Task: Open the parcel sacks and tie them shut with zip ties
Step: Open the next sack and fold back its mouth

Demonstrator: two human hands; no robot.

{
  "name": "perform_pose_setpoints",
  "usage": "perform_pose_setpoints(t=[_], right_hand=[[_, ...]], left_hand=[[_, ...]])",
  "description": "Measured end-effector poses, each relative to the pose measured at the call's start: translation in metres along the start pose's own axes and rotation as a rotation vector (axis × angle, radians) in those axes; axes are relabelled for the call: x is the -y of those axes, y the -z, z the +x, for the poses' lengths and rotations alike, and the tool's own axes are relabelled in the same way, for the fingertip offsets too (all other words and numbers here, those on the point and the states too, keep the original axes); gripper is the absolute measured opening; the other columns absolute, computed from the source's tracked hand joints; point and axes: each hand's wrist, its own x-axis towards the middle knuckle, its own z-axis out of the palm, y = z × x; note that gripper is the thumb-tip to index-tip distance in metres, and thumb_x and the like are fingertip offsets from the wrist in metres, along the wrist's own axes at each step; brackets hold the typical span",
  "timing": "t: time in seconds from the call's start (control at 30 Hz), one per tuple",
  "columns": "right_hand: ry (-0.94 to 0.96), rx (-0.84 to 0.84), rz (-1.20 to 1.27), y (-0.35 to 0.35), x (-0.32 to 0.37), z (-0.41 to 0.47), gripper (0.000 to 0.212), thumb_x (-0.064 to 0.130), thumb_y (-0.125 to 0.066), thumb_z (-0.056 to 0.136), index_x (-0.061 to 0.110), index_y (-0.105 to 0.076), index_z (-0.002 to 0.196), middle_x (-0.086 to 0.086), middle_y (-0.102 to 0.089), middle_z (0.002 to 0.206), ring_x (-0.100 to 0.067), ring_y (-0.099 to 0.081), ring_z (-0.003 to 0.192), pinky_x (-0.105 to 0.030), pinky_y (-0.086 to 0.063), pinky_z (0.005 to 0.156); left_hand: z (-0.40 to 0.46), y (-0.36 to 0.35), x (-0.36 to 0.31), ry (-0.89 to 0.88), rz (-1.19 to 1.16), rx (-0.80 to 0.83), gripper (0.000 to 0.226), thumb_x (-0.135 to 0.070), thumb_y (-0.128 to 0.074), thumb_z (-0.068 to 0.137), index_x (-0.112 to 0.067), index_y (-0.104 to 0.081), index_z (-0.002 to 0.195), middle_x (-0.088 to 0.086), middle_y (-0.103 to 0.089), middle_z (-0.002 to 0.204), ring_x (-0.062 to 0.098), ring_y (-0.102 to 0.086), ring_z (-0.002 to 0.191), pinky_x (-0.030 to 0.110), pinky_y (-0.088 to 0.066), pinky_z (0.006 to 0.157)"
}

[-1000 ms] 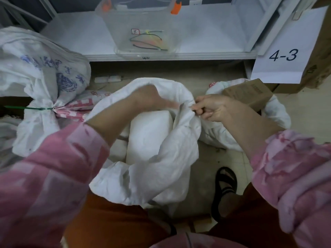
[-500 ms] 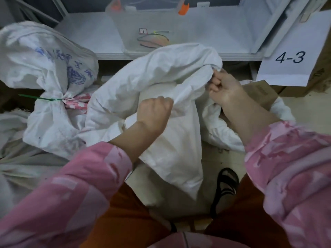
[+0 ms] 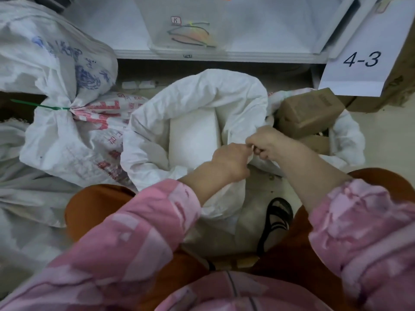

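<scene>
A white woven parcel sack (image 3: 202, 97) stands open on the floor in front of me, with white parcels (image 3: 193, 135) inside. My left hand (image 3: 231, 158) and my right hand (image 3: 267, 140) meet at the sack's near right rim, both pinching the fabric edge. To the left lies a filled sack (image 3: 56, 70) with blue print, its neck tied by a green zip tie (image 3: 42, 106). Loose zip ties (image 3: 190, 34) lie in a clear bin (image 3: 157, 43) on the shelf ahead.
Another open sack (image 3: 350, 135) at the right holds brown cardboard boxes (image 3: 310, 111). A sack with red print (image 3: 105, 117) lies between the tied sack and the open one. A sign reading 4-3 (image 3: 359, 61) hangs at the right. My sandalled foot (image 3: 276, 221) is below the sack.
The sack's mouth, lifted and folded over half a second ago, has dropped open again. Both hands came down and together at the near right rim.
</scene>
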Motion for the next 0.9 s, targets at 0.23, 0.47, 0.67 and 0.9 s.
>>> perform_pose_setpoints(t=[0.23, 0.47, 0.67, 0.9], right_hand=[[-0.165, 0.231, 0.662, 0.027, -0.02, 0.006, 0.029, -0.002, -0.037, 0.098, 0.016, -0.036, 0.076, 0.004, -0.025, 0.062, -0.003, -0.023, 0.038, -0.017, -0.018, 0.031], [-0.072, 0.244, 0.896, 0.036, -0.034, 0.016, 0.033, -0.002, -0.039, 0.097, 0.018, -0.037, 0.072, 0.006, -0.026, 0.061, -0.003, -0.025, 0.029, -0.015, -0.017, 0.029], [0.028, -0.048, 0.56, 0.067, -0.028, 0.011, 0.026, 0.005, -0.047, 0.096, 0.013, -0.045, 0.071, 0.002, -0.039, 0.058, -0.003, -0.035, 0.029, -0.014, -0.027, 0.03], [0.641, -0.263, -0.866, 0.058, 0.014, -0.047, 0.067, 0.035, -0.079, 0.072, 0.02, -0.048, 0.13, -0.006, -0.041, 0.129, -0.024, -0.051, 0.111, -0.038, -0.046, 0.088]], left_hand=[[-0.022, 0.046, 0.08, 0.205, 0.055, 0.113, 0.065, -0.046, -0.077, 0.072, -0.001, -0.063, 0.118, 0.008, -0.059, 0.119, 0.025, -0.056, 0.111, 0.028, -0.046, 0.081], [-0.026, 0.024, 0.063, 0.187, -0.023, 0.405, 0.073, -0.053, -0.084, 0.055, -0.015, -0.063, 0.113, -0.003, -0.066, 0.103, 0.018, -0.063, 0.092, 0.032, -0.053, 0.081], [-0.018, 0.004, 0.033, 0.069, 0.494, -0.102, 0.022, -0.012, -0.053, 0.088, -0.012, -0.058, 0.11, 0.002, -0.061, 0.096, 0.023, -0.061, 0.091, 0.029, -0.036, 0.068], [0.014, 0.016, 0.018, -0.091, 0.527, -0.394, 0.029, 0.006, -0.056, 0.076, -0.007, -0.054, 0.102, 0.008, -0.061, 0.098, 0.029, -0.065, 0.083, 0.03, -0.034, 0.059]])
